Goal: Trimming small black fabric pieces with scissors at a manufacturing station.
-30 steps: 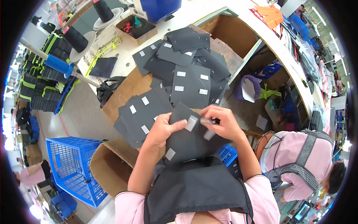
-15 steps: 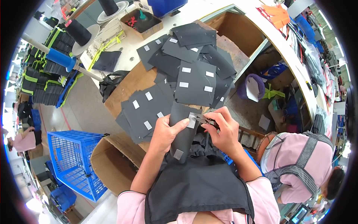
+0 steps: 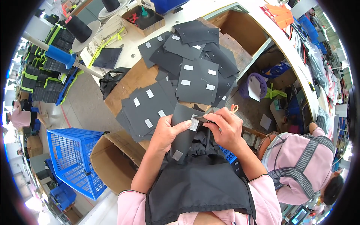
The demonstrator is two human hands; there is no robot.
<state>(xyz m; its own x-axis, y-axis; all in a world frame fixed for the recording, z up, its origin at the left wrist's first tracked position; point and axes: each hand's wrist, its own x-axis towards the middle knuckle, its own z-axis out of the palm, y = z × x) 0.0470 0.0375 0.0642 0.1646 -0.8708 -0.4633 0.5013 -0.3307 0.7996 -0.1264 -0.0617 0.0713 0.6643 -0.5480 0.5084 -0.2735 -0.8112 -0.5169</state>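
Though large, crate [image 3: 87, 157] partly behind carton [image 3: 116, 161]

Snips' grip mostly out of sight here!
Bare R hand [image 3: 228, 128] covers most of the small dark metal snips [image 3: 202, 119], handles hidden; bare L hand [image 3: 164, 134] blocks the L edge of the flat dark grey fabric piece [image 3: 183, 138]. Tiny orange loop [image 3: 235, 108] behind the R hand, can't ID it! Blue plastic crate [image 3: 228, 154] mostly blocked by the R forearm [image 3: 245, 161]. Up top, black thread cone [image 3: 111, 4] and shiny blue box [image 3: 167, 5], both cut off by the pic's edge.
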